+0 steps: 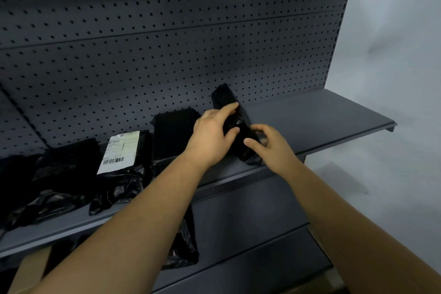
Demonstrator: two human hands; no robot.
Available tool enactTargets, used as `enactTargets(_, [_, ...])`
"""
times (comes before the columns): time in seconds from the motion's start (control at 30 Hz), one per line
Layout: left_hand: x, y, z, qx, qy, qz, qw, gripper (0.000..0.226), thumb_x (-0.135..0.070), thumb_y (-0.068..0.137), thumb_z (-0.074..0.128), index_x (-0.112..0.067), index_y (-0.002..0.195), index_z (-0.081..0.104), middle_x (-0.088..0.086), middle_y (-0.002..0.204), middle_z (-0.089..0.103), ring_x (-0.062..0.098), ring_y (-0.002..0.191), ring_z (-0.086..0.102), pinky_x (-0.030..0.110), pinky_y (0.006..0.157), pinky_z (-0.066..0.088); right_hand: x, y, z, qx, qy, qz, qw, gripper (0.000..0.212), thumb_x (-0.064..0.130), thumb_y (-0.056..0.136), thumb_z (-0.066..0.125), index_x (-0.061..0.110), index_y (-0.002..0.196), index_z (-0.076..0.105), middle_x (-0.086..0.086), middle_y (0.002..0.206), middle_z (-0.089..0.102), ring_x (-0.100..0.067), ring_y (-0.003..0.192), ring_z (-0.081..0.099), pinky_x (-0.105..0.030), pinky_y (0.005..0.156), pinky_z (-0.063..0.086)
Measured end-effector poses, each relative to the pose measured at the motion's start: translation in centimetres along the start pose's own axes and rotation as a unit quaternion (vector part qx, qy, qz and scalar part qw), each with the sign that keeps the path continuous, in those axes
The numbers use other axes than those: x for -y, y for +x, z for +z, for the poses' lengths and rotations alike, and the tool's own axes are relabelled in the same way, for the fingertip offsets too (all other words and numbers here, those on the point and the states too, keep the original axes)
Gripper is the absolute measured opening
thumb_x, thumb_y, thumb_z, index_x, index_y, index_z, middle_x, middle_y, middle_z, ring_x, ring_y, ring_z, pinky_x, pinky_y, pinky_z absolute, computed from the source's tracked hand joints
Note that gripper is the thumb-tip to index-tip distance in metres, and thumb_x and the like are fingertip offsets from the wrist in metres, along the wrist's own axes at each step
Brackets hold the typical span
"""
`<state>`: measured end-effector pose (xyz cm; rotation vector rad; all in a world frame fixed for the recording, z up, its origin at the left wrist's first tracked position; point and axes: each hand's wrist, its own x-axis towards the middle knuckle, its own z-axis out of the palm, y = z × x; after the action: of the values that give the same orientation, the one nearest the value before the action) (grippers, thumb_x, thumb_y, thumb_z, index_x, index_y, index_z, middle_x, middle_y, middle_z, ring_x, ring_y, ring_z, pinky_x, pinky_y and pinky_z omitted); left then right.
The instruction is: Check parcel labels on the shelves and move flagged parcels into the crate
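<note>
A dark grey pegboard [167, 43] fills the upper left and centre of the frame, with a pale wall [393, 55] to its right. A grey metal shelf [322, 122] runs from the lower left edge up to the middle right. A lower shelf [250, 258] crosses the bottom of the frame beneath it.

Two bare forearms reach in from the bottom edge and meet at the centre of the frame, over the front part of the upper shelf. Between them stands a black parcel [224, 98], long and narrow. It is tilted, with its lower end on the shelf near the front edge and its upper end leaning towards the pegboard.

The left hand [210, 136] grips its upper half, fingers curled over the far side and thumb on the near face. The right hand [272, 145] pinches its lower end between thumb and fingers. No label shows on it from here.

To the left, a flat black parcel [174, 131] lies against the pegboard. Next comes a glossy labelled parcel [133, 174], face up with a white label [119, 150] and barcode. At the far left is a heap of crumpled black bags [69, 162]. Another black bag [186, 246] sits on the lower shelf, partly behind the left forearm. A brown cardboard edge [31, 272] shows at the bottom left corner.
</note>
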<state>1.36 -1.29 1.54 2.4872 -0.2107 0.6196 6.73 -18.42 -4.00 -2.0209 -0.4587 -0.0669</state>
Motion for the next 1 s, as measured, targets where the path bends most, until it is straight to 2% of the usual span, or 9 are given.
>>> enactTargets(0.07, [-0.5,0.2,0.1,0.028,-0.023,0.019,0.999,0.057,-0.021,0.094,0.062,-0.028,0.146,0.040,-0.003,0.138,0.054,0.013,0.134,0.038,0.025,0.112,0.028,-0.3,-0.3,0.2,0.027,-0.015,0.010,0.999,0.048,0.037,0.094,0.063,0.021,0.138,0.049,0.000,0.129,0.058,-0.016,0.107,0.062,-0.028,0.089,0.049])
enactTargets(0.2, [-0.1,-0.3,0.7,0.042,-0.023,0.039,0.998,0.062,-0.015,0.092,0.064,-0.026,0.147,0.038,-0.006,0.151,0.040,0.008,0.141,0.028,0.023,0.118,0.020,-0.3,-0.6,-0.7,0.049,-0.035,0.033,0.998,0.044,0.034,0.094,0.064,0.023,0.135,0.053,0.002,0.120,0.063,-0.013,0.106,0.061,-0.025,0.091,0.046])
enactTargets(0.3, [0.3,-0.6,1.2,0.011,-0.054,-0.019,0.998,0.070,-0.020,0.089,0.070,-0.025,0.149,0.034,-0.010,0.155,0.027,0.004,0.142,0.020,0.019,0.115,0.015,-0.1,-0.1,-2.1,0.041,0.000,0.053,0.998,0.037,0.025,0.095,0.063,0.021,0.132,0.058,0.001,0.123,0.063,-0.012,0.111,0.059,-0.027,0.099,0.046])
enactTargets(0.43, [-0.1,-0.9,2.5,-0.017,-0.124,-0.147,0.981,0.067,-0.028,0.085,0.074,-0.016,0.142,0.041,0.001,0.137,0.049,0.011,0.117,0.049,0.024,0.100,0.041,1.5,1.1,-3.2,-0.025,0.115,0.045,0.992,0.024,0.028,0.099,0.054,0.029,0.122,0.063,0.004,0.123,0.063,-0.012,0.114,0.058,-0.038,0.100,0.050])
enactTargets(0.53, [-0.4,-1.3,3.4,0.011,-0.103,-0.157,0.982,0.054,-0.031,0.089,0.070,-0.013,0.136,0.050,0.004,0.128,0.060,0.016,0.114,0.057,0.022,0.091,0.044,3.1,1.6,-3.1,-0.007,0.163,0.057,0.985,0.029,0.049,0.097,0.051,0.035,0.120,0.062,0.010,0.123,0.061,-0.010,0.115,0.057,-0.037,0.097,0.051])
enactTargets(0.63, [-0.5,-1.5,3.7,0.012,-0.103,-0.152,0.983,0.045,-0.029,0.094,0.063,-0.015,0.135,0.052,0.005,0.128,0.061,0.018,0.117,0.057,0.020,0.088,0.041,3.4,2.0,-2.5,0.008,0.082,0.068,0.994,0.042,0.058,0.089,0.058,0.038,0.125,0.060,0.012,0.126,0.058,-0.011,0.117,0.055,-0.038,0.101,0.048])
enactTargets(0.77, [-0.4,-1.7,3.7,-0.019,-0.100,-0.124,0.987,0.043,-0.022,0.096,0.060,-0.015,0.138,0.052,0.005,0.132,0.059,0.016,0.123,0.051,0.014,0.094,0.033,3.0,2.5,-1.8,0.005,0.140,0.092,0.986,0.037,0.036,0.093,0.061,0.032,0.130,0.060,0.003,0.129,0.060,-0.017,0.117,0.059,-0.042,0.102,0.050])
enactTargets(0.9, [0.2,-1.4,3.2,-0.042,-0.055,-0.073,0.995,0.043,-0.022,0.094,0.062,-0.014,0.136,0.055,0.003,0.131,0.059,0.019,0.123,0.050,0.024,0.105,0.035,2.5,2.1,-1.9,0.039,0.309,0.152,0.938,0.041,0.000,0.101,0.040,0.013,0.137,0.053,-0.007,0.125,0.062,-0.022,0.113,0.063,-0.037,0.094,0.055])
enactTargets(1.0, [0.6,-0.9,3.2,-0.001,-0.010,-0.049,0.999,0.039,-0.026,0.095,0.061,-0.015,0.132,0.059,0.002,0.132,0.059,0.022,0.125,0.047,0.027,0.108,0.032,1.8,1.6,-2.3,0.017,0.381,0.204,0.901,0.036,0.000,0.102,0.035,0.005,0.127,0.060,-0.018,0.121,0.066,-0.024,0.105,0.068,-0.038,0.087,0.057])
